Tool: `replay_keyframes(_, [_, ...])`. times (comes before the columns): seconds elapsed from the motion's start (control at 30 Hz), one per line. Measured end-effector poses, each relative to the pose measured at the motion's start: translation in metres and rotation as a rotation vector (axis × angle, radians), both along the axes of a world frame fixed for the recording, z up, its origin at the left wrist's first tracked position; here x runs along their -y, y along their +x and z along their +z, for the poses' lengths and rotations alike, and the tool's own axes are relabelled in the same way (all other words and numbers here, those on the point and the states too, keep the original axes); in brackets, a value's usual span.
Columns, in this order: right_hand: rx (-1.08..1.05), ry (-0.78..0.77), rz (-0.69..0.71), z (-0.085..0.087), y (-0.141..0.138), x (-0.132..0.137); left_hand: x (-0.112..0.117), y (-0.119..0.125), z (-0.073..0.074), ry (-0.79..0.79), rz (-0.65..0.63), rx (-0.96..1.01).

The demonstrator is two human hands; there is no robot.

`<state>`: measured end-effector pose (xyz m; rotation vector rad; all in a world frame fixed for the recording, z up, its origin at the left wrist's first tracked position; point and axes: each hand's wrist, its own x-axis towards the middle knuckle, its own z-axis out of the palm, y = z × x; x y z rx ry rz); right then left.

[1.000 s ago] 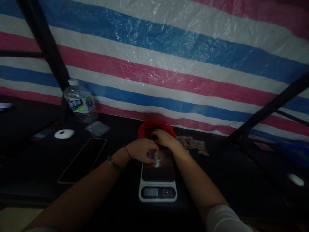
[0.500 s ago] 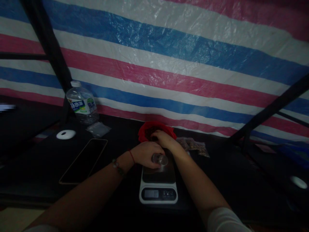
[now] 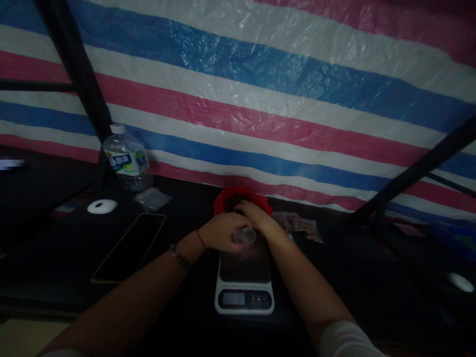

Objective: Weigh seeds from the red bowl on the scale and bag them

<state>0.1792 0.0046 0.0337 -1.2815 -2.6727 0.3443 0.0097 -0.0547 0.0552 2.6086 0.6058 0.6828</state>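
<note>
My left hand (image 3: 223, 231) is closed around a small clear container (image 3: 244, 235), perhaps a plastic cup or jar, its round end facing me. It is held above the steel plate of a white kitchen scale (image 3: 244, 311). Beyond the scale stands an open red bag (image 3: 263, 202) with dark contents (image 3: 231, 200) that are too dim to name. My right hand (image 3: 256, 215) reaches over the bag's near edge, fingers bent down at those contents. The left hand partly covers it, and whatever its fingertips hold is hidden.
Small clear bags of brown bits (image 3: 297, 224) lie right of the red bag. To the left are a phone (image 3: 130, 248), a white oval device (image 3: 102, 206), a clear plastic packet (image 3: 152, 199) and a large plastic bottle (image 3: 128, 161). A striped sheet (image 3: 260, 109) hangs behind, with black frame bars (image 3: 74, 69).
The clear container in my left hand has shifted slightly up and left. My right hand's fingers have moved a little at the mouth of the red bag.
</note>
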Motion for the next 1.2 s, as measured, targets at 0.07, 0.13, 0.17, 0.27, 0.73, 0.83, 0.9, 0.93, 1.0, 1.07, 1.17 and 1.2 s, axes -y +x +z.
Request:
replay_keyframes(0.07, [-0.006, -0.018, 0.001, 0.002, 0.000, 0.000, -0.008, -0.005, -0.002, 0.007, 0.150, 0.068])
replay_keyframes(0.13, [-0.017, -0.009, -0.020, 0.004, 0.000, 0.001, -0.018, -0.009, -0.006, 0.025, 0.297, 0.131])
replay_keyframes(0.17, [-0.020, 0.008, -0.027, 0.005, 0.001, 0.001, -0.023, -0.010, -0.009, 0.035, 0.358, 0.150])
replay_keyframes(0.27, [-0.022, 0.041, -0.035, 0.006, 0.004, 0.003, -0.035, -0.013, -0.016, 0.067, 0.492, 0.184])
replay_keyframes(0.73, [0.056, 0.062, -0.079, 0.001, 0.004, -0.001, -0.043, -0.010, -0.027, 0.006, 0.666, 0.068])
replay_keyframes(0.83, [0.076, 0.078, -0.092, 0.003, 0.005, -0.001, -0.042, -0.009, -0.026, -0.010, 0.654, 0.037])
replay_keyframes(0.9, [0.068, 0.080, -0.092, 0.004, 0.008, -0.002, -0.042, -0.009, -0.026, -0.013, 0.641, 0.017])
replay_keyframes(0.93, [0.055, 0.080, -0.091, 0.004, 0.010, -0.003, -0.041, -0.009, -0.025, -0.011, 0.632, 0.007])
replay_keyframes(1.0, [0.008, 0.086, -0.098, 0.005, 0.013, -0.004, -0.041, -0.008, -0.026, 0.003, 0.609, -0.015])
replay_keyframes(1.07, [-0.050, 0.098, -0.112, 0.008, 0.016, -0.004, -0.041, -0.008, -0.027, 0.009, 0.583, -0.047])
replay_keyframes(1.17, [-0.127, 0.115, -0.137, 0.015, 0.016, -0.002, -0.041, -0.007, -0.028, -0.006, 0.571, -0.094])
replay_keyframes(1.2, [-0.153, 0.115, -0.140, 0.018, 0.014, 0.000, -0.041, -0.007, -0.028, -0.010, 0.572, -0.100])
